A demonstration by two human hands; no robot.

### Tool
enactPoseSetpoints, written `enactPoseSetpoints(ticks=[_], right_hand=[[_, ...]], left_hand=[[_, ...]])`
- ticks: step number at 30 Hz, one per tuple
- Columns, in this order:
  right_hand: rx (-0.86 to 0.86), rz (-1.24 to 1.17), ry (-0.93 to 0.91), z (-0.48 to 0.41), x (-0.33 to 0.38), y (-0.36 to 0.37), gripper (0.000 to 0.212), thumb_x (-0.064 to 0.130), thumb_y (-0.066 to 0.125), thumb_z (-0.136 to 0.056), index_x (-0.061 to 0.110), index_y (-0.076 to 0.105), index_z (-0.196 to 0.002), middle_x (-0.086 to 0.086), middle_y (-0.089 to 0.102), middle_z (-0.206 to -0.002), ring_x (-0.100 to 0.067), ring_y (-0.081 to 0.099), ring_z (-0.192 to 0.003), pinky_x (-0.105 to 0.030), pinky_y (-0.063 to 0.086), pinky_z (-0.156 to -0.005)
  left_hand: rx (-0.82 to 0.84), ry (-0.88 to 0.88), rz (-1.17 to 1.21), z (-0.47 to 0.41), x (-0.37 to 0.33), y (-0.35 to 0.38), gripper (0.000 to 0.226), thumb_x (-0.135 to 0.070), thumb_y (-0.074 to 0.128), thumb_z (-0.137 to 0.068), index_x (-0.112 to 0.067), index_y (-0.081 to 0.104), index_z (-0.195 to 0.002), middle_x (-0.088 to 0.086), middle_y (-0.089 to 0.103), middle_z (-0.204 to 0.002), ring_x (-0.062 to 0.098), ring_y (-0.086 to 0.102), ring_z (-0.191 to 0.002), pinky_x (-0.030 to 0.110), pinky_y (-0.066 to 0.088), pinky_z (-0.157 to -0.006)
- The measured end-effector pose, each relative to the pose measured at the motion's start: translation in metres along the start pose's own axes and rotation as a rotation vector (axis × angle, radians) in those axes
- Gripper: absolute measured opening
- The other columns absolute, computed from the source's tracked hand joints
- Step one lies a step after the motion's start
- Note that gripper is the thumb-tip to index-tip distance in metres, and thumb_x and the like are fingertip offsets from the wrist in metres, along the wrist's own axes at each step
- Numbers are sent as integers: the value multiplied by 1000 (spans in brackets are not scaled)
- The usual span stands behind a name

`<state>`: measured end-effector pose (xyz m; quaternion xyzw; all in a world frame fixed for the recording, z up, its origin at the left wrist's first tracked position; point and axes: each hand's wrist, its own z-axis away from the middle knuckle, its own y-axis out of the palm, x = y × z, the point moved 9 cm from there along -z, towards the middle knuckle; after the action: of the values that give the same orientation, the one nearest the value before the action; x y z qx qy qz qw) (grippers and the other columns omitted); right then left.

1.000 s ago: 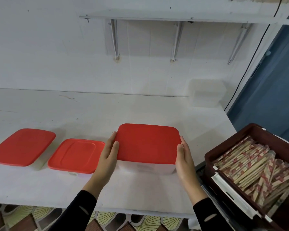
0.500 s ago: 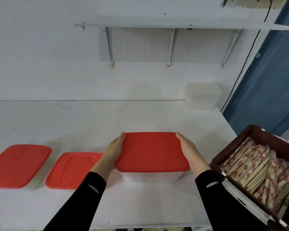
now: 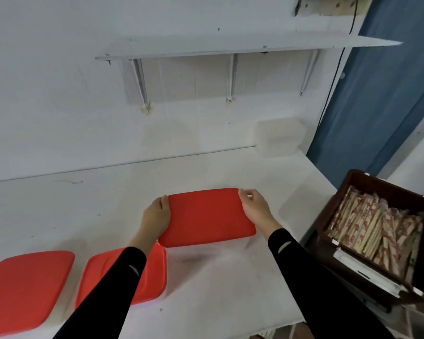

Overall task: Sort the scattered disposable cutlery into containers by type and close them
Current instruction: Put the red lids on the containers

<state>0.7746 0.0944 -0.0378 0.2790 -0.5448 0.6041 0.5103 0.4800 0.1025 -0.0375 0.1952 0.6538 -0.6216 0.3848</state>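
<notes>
Gripped red-lidded container (image 3: 206,216) at mid-frame w/ both hands: left hand (image 3: 157,217) wrapped on its left edge, right hand (image 3: 255,209) pinching the far-right corner; clear base barely made out. Judged as shifting a closed box, w/ another closed box (image 3: 154,275) just beside at lower left & wrapped chopsticks (image 3: 367,231) in brown crate (image 3: 389,188) at right. Next prob. called for level set-down on counter (image 3: 218,289), clear of the neighbour.

Three red-lidded containers (image 3: 207,216) (all closed)
</notes>
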Motion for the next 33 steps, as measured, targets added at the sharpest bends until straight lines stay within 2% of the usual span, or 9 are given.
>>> enactPoseSetpoints(ticks=[2, 5, 10, 13, 16, 21, 25, 29, 33], right_hand=[[13, 1, 15, 16, -7, -14, 31, 38, 44, -100, 20, 52, -124, 3, 57, -120, -15, 58, -104, -33, 50, -87], [-79, -27, -65, 44, -8, -56, 30, 25, 48, -99, 25, 51, -129, 8, 53, -120, -15, 57, -110, -39, 50, -98], [-457, -112, -179, 91, -11, -177, 34, 15, 50, -98, 26, 45, -130, 1, 66, -103, -14, 63, -84, -28, 49, -70], [-738, 52, -66, 119, -46, -257, 28, 23, 53, -97, 24, 55, -125, 1, 63, -111, -16, 57, -99, -34, 48, -90], [-859, 158, 44, 145, -89, -306, 30, 19, 57, -92, 17, 60, -122, -12, 61, -121, -29, 56, -112, -44, 46, -99], [-793, 46, 157, 148, -125, -339, 51, 18, 60, -93, 7, 42, -140, -16, 50, -133, -30, 52, -118, -42, 44, -101], [-609, -64, 180, 131, -135, -336, 7, 12, 47, -99, 14, 53, -101, -7, 65, -101, -26, 64, -91, -39, 54, -80], [-598, -83, 127, 120, -137, -342, 18, 15, 44, -94, 17, 62, -95, -8, 69, -91, -29, 66, -85, -43, 56, -79], [-579, -206, 121, 107, -142, -349, 18, 11, 44, -94, 11, 61, -101, -11, 69, -92, -28, 65, -85, -42, 56, -79]], left_hand=[[-69, 213, -156, 6, -19, -3, 29, -14, 45, -101, -2, 59, -123, 19, 61, -123, 39, 55, -114, 39, 39, -97], [-199, 597, -48, 52, -81, 0, 30, 3, 53, -89, -7, 63, -117, 12, 63, -119, 28, 57, -111, 24, 37, -99], [340, 891, 209, 172, -169, 122, 20, -5, 52, -91, -14, 68, -101, -5, 59, -97, 6, 55, -68, 10, 40, -67], [547, 729, 151, 185, -154, 206, 19, -4, 54, -92, -14, 65, -102, -4, 59, -100, 2, 54, -69, 18, 43, -70], [518, 572, 37, 167, -143, 248, 17, -9, 52, -94, -9, 62, -108, 2, 57, -102, 11, 53, -80, 20, 36, -73], [416, 460, -101, 152, -151, 277, 22, -25, 57, -95, -8, 64, -108, 8, 58, -105, 26, 57, -99, 24, 34, -73], [410, 443, -155, 152, -163, 289, 18, -20, 65, -87, -7, 72, -97, 2, 54, -99, 24, 59, -91, 19, 34, -69], [317, 390, -135, 140, -175, 283, 11, -1, 55, -87, -7, 58, -77, 9, 56, -89, 29, 60, -88, 24, 35, -67], [64, 335, 111, 105, -193, 227, 15, -9, 56, -95, -2, 58, -108, 16, 66, -102, 30, 61, -90, 33, 44, -75]])
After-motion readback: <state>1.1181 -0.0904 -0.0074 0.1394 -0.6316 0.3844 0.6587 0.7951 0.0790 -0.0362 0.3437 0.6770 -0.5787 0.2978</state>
